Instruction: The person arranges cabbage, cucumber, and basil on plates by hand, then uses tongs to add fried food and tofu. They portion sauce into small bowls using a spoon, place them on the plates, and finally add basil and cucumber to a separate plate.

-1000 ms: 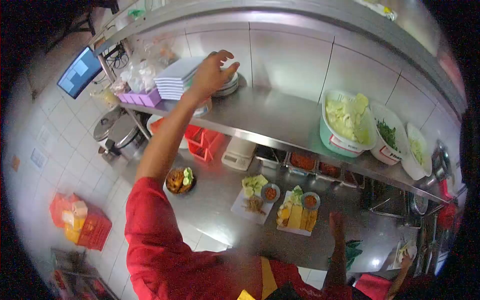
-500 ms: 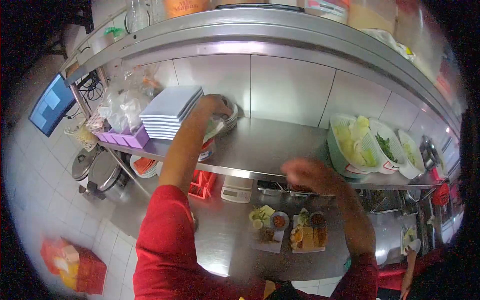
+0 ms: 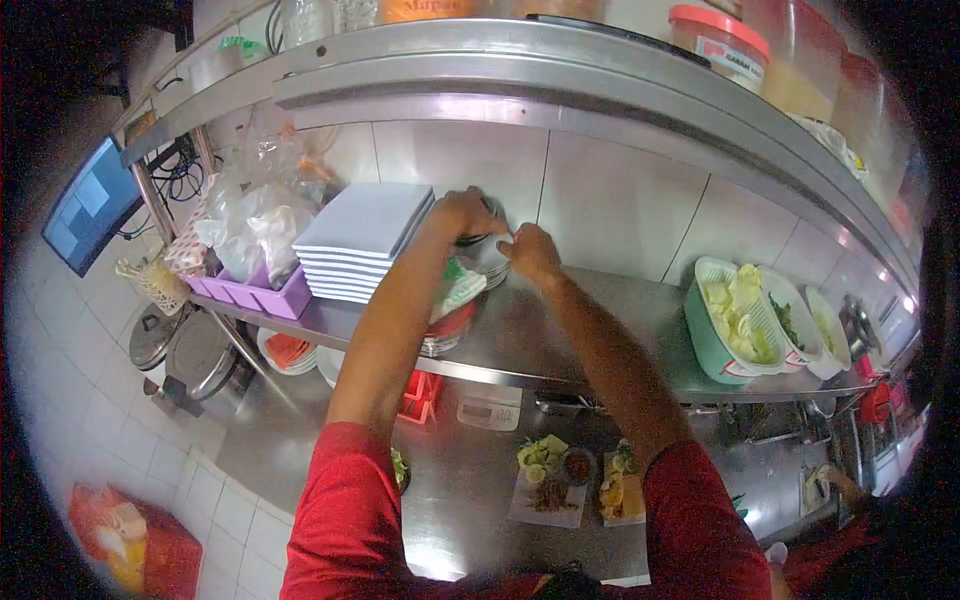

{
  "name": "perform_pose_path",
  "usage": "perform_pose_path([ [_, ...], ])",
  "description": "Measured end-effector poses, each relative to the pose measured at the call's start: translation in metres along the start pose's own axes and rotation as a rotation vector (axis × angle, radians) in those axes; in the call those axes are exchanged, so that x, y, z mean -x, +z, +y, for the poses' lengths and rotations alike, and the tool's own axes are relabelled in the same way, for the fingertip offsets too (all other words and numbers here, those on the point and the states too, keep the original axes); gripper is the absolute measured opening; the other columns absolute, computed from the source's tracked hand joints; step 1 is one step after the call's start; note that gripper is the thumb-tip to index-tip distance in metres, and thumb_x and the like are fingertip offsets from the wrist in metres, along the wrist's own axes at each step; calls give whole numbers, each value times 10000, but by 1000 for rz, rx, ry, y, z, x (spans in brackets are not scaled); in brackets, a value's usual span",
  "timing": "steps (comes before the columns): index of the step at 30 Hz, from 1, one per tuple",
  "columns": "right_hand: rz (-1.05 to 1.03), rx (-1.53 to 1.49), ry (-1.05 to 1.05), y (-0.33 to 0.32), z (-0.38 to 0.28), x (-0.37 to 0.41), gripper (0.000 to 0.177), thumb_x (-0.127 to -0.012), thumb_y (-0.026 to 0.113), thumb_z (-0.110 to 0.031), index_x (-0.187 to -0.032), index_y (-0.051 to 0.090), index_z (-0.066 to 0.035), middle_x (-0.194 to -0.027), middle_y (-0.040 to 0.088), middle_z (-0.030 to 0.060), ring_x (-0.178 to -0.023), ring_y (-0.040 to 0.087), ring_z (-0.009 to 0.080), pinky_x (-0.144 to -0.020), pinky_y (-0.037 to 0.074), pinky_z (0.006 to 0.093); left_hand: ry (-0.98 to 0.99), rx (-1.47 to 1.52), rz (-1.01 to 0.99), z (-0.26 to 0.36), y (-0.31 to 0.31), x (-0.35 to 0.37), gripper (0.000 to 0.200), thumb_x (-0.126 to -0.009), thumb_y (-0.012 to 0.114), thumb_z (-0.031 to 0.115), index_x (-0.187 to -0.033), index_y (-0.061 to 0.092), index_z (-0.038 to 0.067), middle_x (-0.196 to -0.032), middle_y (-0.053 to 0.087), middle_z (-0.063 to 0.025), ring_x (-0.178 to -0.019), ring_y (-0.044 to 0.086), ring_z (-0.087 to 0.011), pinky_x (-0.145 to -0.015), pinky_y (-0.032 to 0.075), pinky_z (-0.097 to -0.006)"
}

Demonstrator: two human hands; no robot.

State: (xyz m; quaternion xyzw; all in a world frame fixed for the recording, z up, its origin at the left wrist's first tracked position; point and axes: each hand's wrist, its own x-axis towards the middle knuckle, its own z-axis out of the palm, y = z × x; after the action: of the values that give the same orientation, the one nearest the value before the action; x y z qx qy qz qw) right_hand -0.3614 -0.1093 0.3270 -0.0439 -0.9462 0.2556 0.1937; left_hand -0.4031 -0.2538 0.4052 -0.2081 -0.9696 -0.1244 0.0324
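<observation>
Both my arms reach across the steel shelf to a stack of round grey plates against the tiled wall. My left hand is closed at the top of that stack, its fingertips partly hidden behind the hand. Beside it, my right hand has its fingers drawn together at the right rim of the top plate. A stack of square white plates stands just left of my left hand. In front of the round plates, partly behind my left forearm, are a green-and-white packet and a red-rimmed stack.
A purple tray with plastic bags stands at the left. Baskets of greens line the shelf's right end. Below are a kitchen scale and two plated meals, one a white plate. An upper shelf hangs overhead.
My right hand has moved from above the shelf's front edge to the round plates, beside my left hand. My left hand stays at the stack. The view has shifted slightly.
</observation>
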Motion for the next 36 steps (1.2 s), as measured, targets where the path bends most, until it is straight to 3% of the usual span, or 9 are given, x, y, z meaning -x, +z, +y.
perform_pose_path([
  [11,283,-45,-271,-10,7,-2,261,-764,631,-217,-802,551,29,-769,593,206,-798,602,355,-715,479,441,-71,112,228,0,-25,17,1082,-572,661,654,-1338,314,-25,-1234,484,-266,-1173,468,-382,-958,409,-456],
  [13,238,-347,91,-18,13,-6,211,-783,614,-171,-815,521,15,-788,580,193,-768,579,346,-723,464,467,-94,140,280,4,-24,18,1043,-600,648,641,-1335,326,-26,-1250,477,-257,-1172,469,-383,-968,395,-462],
  [17,739,478,-863,31,246,-102,498,-787,466,-87,-1273,432,14,-1323,397,254,-1264,326,395,-1093,186,491,153,85,347,3,-11,12,826,-719,600,492,-1327,377,-21,-1322,419,-255,-1229,410,-394,-1024,316,-495],
  [22,502,217,-271,-97,181,25,292,-926,479,-241,-905,512,48,-911,528,189,-868,508,334,-833,402,408,31,88,101,6,7,32,699,-593,692,480,-1154,584,77,-1197,544,-176,-1117,511,-343,-871,465,-500],
  [23,308,119,-36,-132,113,78,274,-935,462,-180,-1063,573,35,-1145,540,271,-1105,478,434,-972,376,452,22,93,42,5,14,25,677,-576,705,503,-1123,606,116,-1154,570,-156,-1053,549,-345,-859,462,-517],
  [25,735,453,-558,-123,180,86,269,-934,467,-237,-866,476,23,-804,459,97,-766,444,204,-720,380,326,20,74,-39,6,13,32,665,-554,726,478,-1102,618,118,-1136,581,-138,-1024,565,-331,-850,469,-514],
  [27,393,-308,-66,-143,136,139,257,-933,484,-254,-876,486,-4,-814,460,64,-794,438,166,-742,384,322,16,50,-131,6,15,35,653,-532,747,453,-1081,630,120,-1118,593,-120,-994,581,-317,-841,476,-510],
  [32,289,-243,-44,-167,119,216,205,-919,525,-223,-895,492,-21,-870,481,52,-847,442,158,-762,399,332,-21,-89,-328,11,0,21,683,-543,765,529,-1063,637,104,-1118,583,-159,-1031,560,-329,-877,453,-517],
  [36,260,-398,147,-172,158,240,261,-902,560,-206,-1065,495,-13,-1016,537,86,-976,494,199,-846,423,350,160,63,267,20,-18,40,708,-619,717,551,-1105,588,52,-1070,574,-205,-1024,547,-367,-867,443,-536],
])
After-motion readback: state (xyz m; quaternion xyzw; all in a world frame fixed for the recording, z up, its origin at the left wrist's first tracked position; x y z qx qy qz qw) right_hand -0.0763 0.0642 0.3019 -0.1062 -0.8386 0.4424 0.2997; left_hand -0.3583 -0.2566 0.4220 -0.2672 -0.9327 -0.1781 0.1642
